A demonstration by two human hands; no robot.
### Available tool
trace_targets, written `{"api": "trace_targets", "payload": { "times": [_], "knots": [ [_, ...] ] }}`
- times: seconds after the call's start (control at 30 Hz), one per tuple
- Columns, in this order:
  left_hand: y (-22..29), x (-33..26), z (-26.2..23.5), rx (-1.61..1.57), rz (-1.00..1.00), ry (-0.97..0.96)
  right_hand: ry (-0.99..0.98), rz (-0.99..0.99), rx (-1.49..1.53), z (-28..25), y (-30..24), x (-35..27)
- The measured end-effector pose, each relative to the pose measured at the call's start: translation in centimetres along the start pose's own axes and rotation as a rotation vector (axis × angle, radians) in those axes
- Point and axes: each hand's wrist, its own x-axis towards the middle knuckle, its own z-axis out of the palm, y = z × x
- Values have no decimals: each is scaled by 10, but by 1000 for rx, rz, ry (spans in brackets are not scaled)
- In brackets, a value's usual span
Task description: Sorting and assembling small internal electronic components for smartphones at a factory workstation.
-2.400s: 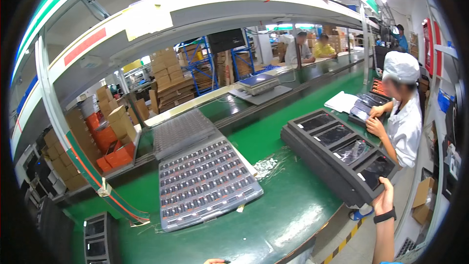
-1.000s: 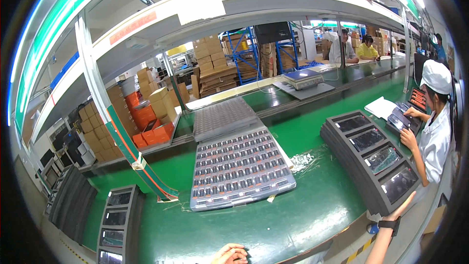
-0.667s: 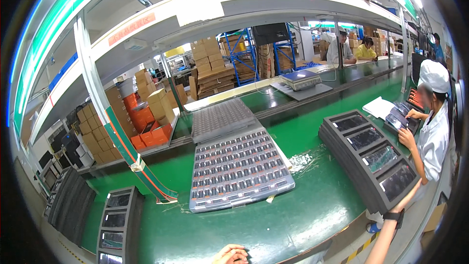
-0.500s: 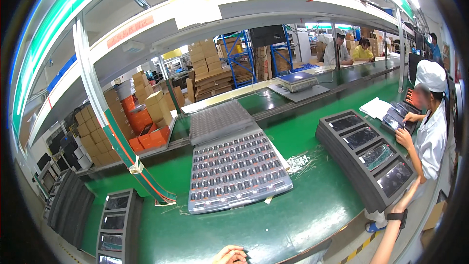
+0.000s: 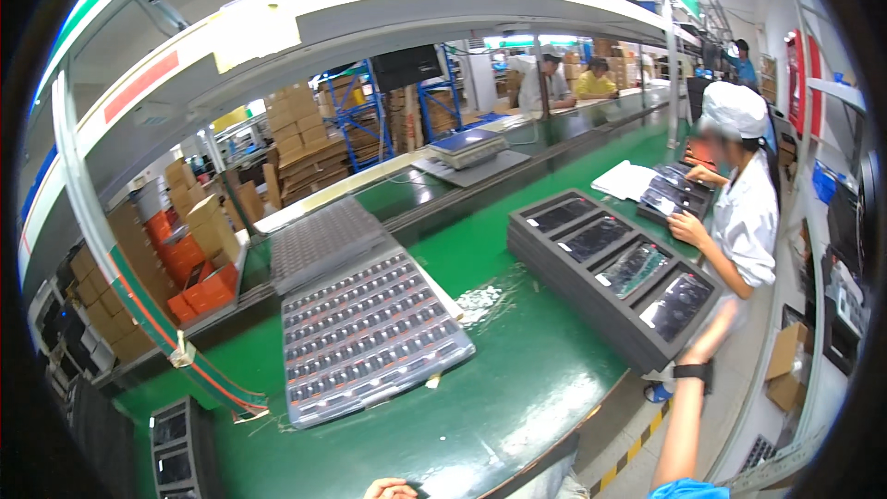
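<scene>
My left hand [image 5: 391, 490] is at the lower edge, over the near side of the green table, its fingers curled together. Nothing shows in it, though the frame cuts off most of the hand. My right arm reaches forward with a black watch on the wrist. The right hand [image 5: 713, 331] is smeared by motion beside the near right end of a stack of dark foam trays [image 5: 601, 319]; whether it touches them I cannot tell. The top tray holds dark flat panels, one with a greenish board showing, in separate pockets. A clear plastic tray [image 5: 370, 388] with rows of small dark parts lies left of centre.
An empty-looking grey blister tray [image 5: 323, 236] lies behind the filled one. More foam trays [image 5: 176, 444] stand at the left. A co-worker [image 5: 744, 212] in white handles panels across the right side. A scale [image 5: 468, 148] sits behind; a metal post [image 5: 120, 259] rises at left.
The view has swung right, so the table and trays sit further left. My right hand has moved and is blurred beside the foam stack. My left hand remains low and curled.
</scene>
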Motion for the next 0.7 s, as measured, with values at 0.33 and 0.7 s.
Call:
{"api": "trace_targets", "payload": {
  "times": [0.33, 0.7],
  "knots": [
    [0, -5, 1, 6, 19, 18, -4, 91, 21, 34, -51, -48],
    [-1, -3, 0, 8, -7, 25, -72, 268, 257, 43, -35, -12]
  ]
}}
